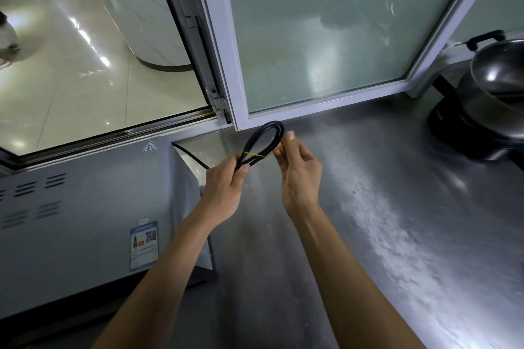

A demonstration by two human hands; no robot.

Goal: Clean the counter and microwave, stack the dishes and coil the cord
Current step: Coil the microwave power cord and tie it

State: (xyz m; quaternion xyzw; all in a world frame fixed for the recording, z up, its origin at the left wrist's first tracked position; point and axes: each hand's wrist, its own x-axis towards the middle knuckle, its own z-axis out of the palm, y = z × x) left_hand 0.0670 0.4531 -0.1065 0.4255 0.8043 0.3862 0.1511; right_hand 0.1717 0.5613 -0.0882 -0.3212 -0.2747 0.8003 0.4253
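Note:
A black power cord [265, 136] is folded into a narrow loop and held above the steel counter [382, 207]. My left hand [224, 187] grips the bottom of the loop between thumb and fingers. A thin yellow rubber band [256, 155] crosses the loop, and my right hand [297, 170] pinches and stretches its right end. The cord's other run trails down behind the grey microwave [85, 207] at the left, whose top and vented casing face me.
A white-framed frosted window [320, 45] stands open behind the cord, with an opening onto a tiled floor at the left. A black cooker holding a steel pot with a lid [487, 99] sits at the far right of the counter.

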